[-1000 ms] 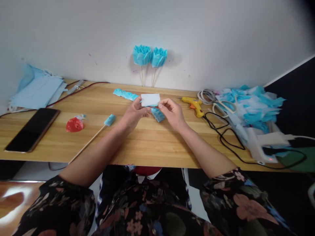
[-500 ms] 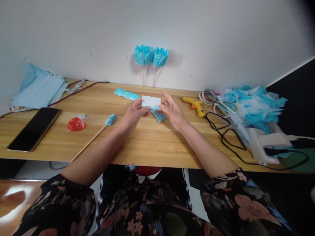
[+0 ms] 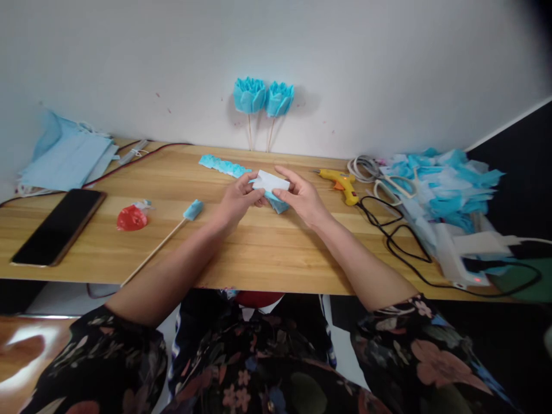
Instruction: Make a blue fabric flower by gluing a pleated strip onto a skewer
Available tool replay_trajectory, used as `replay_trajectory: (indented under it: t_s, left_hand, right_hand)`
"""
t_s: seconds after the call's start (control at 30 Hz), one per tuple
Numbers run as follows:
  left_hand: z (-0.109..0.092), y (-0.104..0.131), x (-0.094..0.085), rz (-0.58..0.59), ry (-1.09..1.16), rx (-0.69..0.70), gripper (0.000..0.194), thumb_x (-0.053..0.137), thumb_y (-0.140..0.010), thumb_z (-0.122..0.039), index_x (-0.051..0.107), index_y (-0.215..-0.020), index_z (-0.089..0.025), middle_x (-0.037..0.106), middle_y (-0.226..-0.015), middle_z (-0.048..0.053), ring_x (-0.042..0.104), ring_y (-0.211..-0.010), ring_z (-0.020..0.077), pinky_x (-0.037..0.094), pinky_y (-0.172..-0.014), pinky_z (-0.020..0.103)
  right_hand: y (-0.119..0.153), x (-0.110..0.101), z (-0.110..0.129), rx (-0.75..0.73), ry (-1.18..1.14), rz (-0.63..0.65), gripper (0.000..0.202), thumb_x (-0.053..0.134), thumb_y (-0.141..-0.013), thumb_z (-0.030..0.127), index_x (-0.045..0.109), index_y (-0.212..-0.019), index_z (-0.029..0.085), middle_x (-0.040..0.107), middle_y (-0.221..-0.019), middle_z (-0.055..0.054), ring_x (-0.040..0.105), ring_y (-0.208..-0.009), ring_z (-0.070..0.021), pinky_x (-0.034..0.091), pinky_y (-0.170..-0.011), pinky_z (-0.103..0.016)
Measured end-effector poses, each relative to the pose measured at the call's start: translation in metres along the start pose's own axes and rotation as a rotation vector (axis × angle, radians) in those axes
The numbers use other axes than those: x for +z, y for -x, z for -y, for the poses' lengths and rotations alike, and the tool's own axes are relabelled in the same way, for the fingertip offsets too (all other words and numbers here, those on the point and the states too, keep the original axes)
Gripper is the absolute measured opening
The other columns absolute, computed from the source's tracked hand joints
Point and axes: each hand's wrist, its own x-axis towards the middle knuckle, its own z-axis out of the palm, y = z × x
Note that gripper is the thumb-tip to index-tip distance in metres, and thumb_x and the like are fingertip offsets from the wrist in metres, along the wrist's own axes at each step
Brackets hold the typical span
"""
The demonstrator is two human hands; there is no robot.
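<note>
Since the earlier frame, the sheet [image 3: 272, 180] has tilted and shifted slightly toward 3 o'clock, and the right thumb now lies over its near edge. The sheet is held above the middle of the tabletop [image 3: 276, 259], narrowly pinched by the left hand [image 3: 236, 201] and the right hand [image 3: 305, 198]. A blue piece [image 3: 278, 205] shows just beyond its 6 o'clock edge; contact cannot be determined. Taking the sheet as centre: at 12 o'clock, two flowers [image 3: 250, 95] stand on stems against the wall [image 3: 172, 69] and appear complete. At 8 o'clock, a stick [image 3: 155, 252] carries only a small blue tip [image 3: 193, 210]; beside the flowers, judged unfinished. The gathered strip [image 3: 224, 166] at 10 o'clock is not attached to the stick. The glue gun [image 3: 342, 184], at 3 o'clock, lies unheld.
</note>
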Motion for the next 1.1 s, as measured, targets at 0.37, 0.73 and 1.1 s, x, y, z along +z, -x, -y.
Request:
replay_trajectory:
  t_s: [0.37, 0.73, 1.1]
  left_hand:
    - [-0.008, 0.004, 0.003, -0.087, 0.171, -0.021, 0.064, 0.074, -0.089, -0.025, 0.048, -0.148, -0.021, 0.071, -0.080, 0.001, 0.070, -0.075, 0.0174, 0.056, -0.081, 0.035]
    - [-0.006, 0.006, 0.007, 0.124, 0.272, -0.214, 0.020, 0.085, -0.081, -0.028, 0.074, -0.090, -0.014, 0.073, -0.079, 0.005, 0.066, -0.072, 0.0140, 0.051, -0.075, 0.029]
    - [-0.011, 0.002, 0.003, -0.013, 0.329, -0.232, 0.013, 0.074, -0.089, -0.020, 0.072, -0.078, -0.013, 0.074, -0.078, 0.005, 0.065, -0.065, 0.0117, 0.050, -0.069, 0.027]
  right_hand:
    - [0.000, 0.001, -0.003, -0.056, 0.033, 0.005, 0.060, 0.080, -0.079, 0.042, 0.069, -0.134, 0.024, 0.076, -0.123, -0.006, 0.070, -0.104, -0.0239, 0.058, -0.095, -0.042]
    - [0.001, 0.004, 0.001, -0.111, 0.003, -0.078, 0.058, 0.082, -0.079, 0.044, 0.067, -0.133, 0.028, 0.073, -0.116, -0.005, 0.067, -0.098, -0.0225, 0.061, -0.085, -0.039]
    - [0.001, -0.005, 0.006, -0.176, 0.116, -0.115, 0.046, 0.069, -0.092, 0.049, 0.068, -0.133, 0.029, 0.064, -0.085, 0.000, 0.063, -0.082, -0.0183, 0.064, -0.081, -0.038]
